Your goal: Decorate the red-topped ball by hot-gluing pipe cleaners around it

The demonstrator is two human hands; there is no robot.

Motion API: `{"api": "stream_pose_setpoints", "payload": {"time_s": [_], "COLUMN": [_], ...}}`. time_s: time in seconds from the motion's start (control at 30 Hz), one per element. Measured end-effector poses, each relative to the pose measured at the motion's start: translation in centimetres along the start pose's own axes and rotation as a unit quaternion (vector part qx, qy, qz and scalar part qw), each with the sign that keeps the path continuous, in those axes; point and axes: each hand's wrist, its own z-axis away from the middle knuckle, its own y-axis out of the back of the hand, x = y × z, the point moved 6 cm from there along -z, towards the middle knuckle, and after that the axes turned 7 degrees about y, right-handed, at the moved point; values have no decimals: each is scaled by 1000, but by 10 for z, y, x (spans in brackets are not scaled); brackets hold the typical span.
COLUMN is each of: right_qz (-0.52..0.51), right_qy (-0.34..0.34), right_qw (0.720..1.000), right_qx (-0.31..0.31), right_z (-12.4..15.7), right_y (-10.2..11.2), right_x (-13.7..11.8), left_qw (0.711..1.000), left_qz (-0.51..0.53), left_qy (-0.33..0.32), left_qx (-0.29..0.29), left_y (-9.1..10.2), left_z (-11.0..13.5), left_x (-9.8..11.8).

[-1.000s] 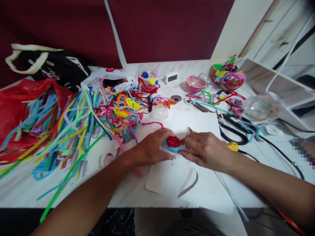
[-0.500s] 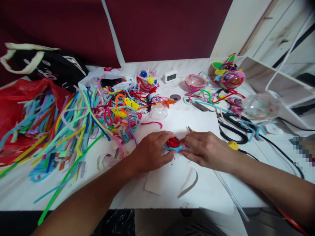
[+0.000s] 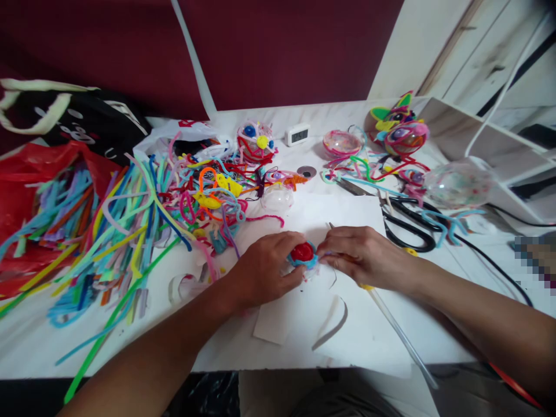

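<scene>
Paper [image 3: 319, 298] lies beneath a red-and-blue piece [image 3: 303, 253]. The left hand [image 3: 268, 267] grasps it; the right hand [image 3: 354, 253] meets its rim, grip unclear.

Dark panels [image 3: 295, 52] (maroon) back a white desk [image 3: 26, 353].

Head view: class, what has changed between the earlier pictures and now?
The right hand has edged slightly away from the wearer, baring a yellow piece below its wrist. Nothing visibly taken up or let go. The left hand still holds the red-and-blue piece; the clock stays put.
</scene>
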Motion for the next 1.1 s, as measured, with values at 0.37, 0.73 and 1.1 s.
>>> {"api": "stream_pose_setpoints", "payload": {"time_s": [0.37,0.73,1.1], "right_qz": [-15,0,11], "right_qy": [-10,-6,-36], "right_qw": [1000,999,999], "right_qx": [4,33,33], "right_z": [-2,-2,-4], "right_y": [2,0,0], "right_x": [1,4,6], "left_qw": [1000,1000,999], "left_qz": [0,8,-1], "left_qy": [9,-3,1], "left_qx": [-6,-22,-41], "left_y": [0,-3,-2], "left_z": [0,1,2], "left_x": [0,0,1]}}
